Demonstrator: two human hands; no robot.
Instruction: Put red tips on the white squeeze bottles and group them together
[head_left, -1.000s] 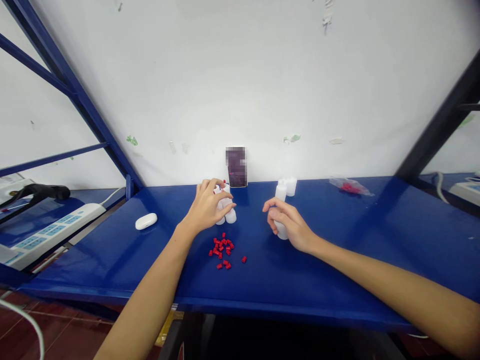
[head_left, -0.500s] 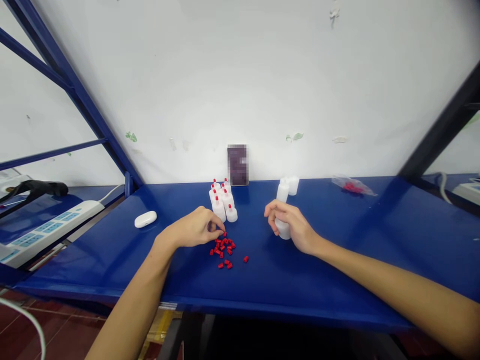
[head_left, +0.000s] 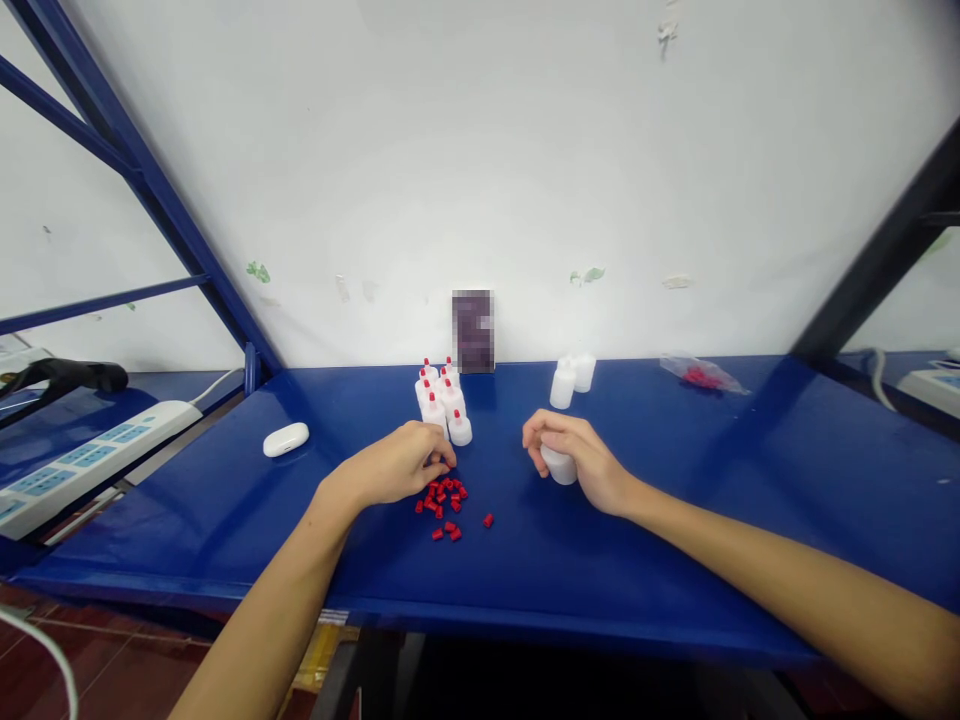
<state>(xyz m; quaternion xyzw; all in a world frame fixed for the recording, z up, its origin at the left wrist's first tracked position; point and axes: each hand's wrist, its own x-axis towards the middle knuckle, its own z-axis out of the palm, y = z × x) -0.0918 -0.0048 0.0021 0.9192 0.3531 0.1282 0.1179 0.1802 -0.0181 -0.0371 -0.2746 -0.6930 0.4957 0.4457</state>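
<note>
My right hand [head_left: 585,450] is wrapped round a white plastic squeeze bottle [head_left: 559,465], whose base shows below the fingers while its top is hidden. My left hand [head_left: 409,460] is closed in a pinch on a small red cap, mostly covered by the fingertips. Just below those fingers lies a loose pile of red caps [head_left: 441,500], with one cap [head_left: 488,520] off to the right. Behind my left hand stands a group of white bottles [head_left: 452,400] with red caps on their tips.
More white bottles [head_left: 562,385] stand beyond my right hand. A clear bag with red caps [head_left: 701,376] lies at the back right. On the left are a white case [head_left: 286,440] and a power strip [head_left: 97,460]. A blurred dark rectangle [head_left: 473,330] leans against the wall.
My left fingertips have closed over the red cap at the top of the pile. My right hand has tilted the bottle and shifted slightly left and toward me.
</note>
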